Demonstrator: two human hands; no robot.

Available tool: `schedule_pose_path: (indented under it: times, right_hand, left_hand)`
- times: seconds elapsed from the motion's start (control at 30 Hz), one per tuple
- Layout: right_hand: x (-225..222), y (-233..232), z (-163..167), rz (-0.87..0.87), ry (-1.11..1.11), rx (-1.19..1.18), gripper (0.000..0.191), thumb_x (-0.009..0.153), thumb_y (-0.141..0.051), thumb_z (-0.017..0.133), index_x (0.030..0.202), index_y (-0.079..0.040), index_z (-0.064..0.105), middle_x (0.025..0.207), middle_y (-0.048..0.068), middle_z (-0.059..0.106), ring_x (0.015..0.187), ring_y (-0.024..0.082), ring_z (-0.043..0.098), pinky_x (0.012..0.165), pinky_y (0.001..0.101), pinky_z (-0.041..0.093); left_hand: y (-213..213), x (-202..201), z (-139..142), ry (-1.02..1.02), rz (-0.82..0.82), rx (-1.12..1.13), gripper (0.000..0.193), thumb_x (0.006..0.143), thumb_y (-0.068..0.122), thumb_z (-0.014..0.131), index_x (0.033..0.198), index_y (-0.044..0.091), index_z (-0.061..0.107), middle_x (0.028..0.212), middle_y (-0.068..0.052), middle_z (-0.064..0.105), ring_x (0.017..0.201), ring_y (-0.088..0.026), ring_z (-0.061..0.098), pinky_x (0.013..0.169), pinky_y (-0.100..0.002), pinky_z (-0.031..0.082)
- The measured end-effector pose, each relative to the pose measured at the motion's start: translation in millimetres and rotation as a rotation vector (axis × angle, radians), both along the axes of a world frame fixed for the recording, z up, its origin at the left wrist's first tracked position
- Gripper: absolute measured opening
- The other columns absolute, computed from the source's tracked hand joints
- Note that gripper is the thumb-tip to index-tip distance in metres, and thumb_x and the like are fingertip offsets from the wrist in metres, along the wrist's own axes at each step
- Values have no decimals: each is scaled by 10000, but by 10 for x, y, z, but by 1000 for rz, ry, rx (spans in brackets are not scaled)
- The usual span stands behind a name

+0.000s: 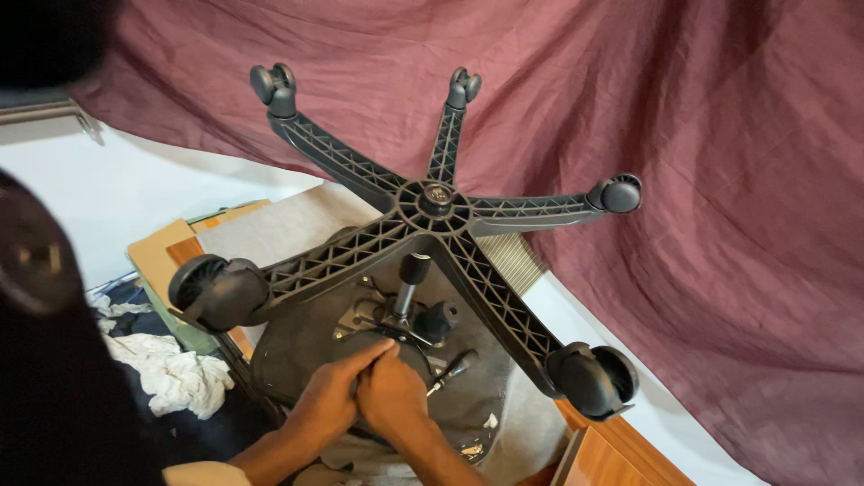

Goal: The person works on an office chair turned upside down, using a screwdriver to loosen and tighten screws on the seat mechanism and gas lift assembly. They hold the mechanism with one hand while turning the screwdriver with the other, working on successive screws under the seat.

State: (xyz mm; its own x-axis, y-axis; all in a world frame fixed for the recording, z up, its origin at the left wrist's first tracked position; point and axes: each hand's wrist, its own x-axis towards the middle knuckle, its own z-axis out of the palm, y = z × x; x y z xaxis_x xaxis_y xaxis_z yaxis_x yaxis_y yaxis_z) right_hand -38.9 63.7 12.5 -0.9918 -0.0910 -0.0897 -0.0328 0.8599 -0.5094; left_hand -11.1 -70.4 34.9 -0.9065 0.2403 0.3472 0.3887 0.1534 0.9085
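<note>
Upturned office chair (432,270) lies seat-down on floor, wheeled base up. Left hand (328,396) and right hand (391,391) pressed together, grips closed on screwdriver (450,369) beside seat plate (382,319).

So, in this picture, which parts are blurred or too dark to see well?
Head view: a dark blurred shape fills the left edge, out of focus; the chair base is sharp and evenly lit; the hands lie in dimmer shade beneath it, with no glare.

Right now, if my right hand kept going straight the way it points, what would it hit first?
Probably the metal mechanism plate under the seat, just beyond the right hand, then the gas cylinder. Depth is unclear.
</note>
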Motion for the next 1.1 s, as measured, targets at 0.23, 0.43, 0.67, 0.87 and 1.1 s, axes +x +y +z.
schedule_pose_path:
  times: [0.23, 0.43, 0.67, 0.87, 1.1]
  right_hand:
    - [162, -45, 266, -175, -1, -30, 450, 857, -343, 659, 1092, 18, 528, 911, 270, 718, 898, 466, 697, 808, 551, 543]
    - [266, -122, 663, -253, 88, -26, 409, 788, -324, 784, 1011, -25, 616, 856, 209, 736, 851, 401, 731, 776, 495, 568]
    - [314, -127, 731, -259, 67, -104, 340, 758, -346, 829, 876, -42, 732, 821, 164, 747, 798, 344, 744, 744, 443, 576]
    - [286, -23, 668, -136, 140, -218, 205, 743, -202, 813, 816, -18, 758, 782, 196, 733, 765, 350, 738, 700, 440, 564]
    - [289, 46, 651, -42, 148, -245, 202, 684, -128, 795, 843, -11, 755, 819, 193, 746, 797, 339, 759, 728, 416, 589]
  left_hand:
    - [-39, 2, -28, -118, 69, -139, 592, 739, -95, 618, 1295, 95, 693, 1124, -193, 752, 1016, -317, 773, 811, -340, 589]
    - [-40, -19, -17, -168, 134, -173, 503, 770, -65, 622, 1229, 111, 725, 1010, -184, 774, 897, -298, 802, 747, -342, 598]
    - [-33, -3, -6, -201, 170, -157, 413, 788, -5, 673, 1180, 112, 736, 976, -162, 799, 884, -267, 818, 735, -339, 612]
    - [70, 41, 18, -176, 283, -151, 535, 775, 35, 708, 1295, 142, 649, 985, -142, 797, 889, -276, 793, 733, -348, 596]
    - [101, 73, -32, -264, 117, -109, 820, 747, 2, 665, 1512, 209, 456, 807, -207, 742, 689, -364, 714, 692, -413, 585]
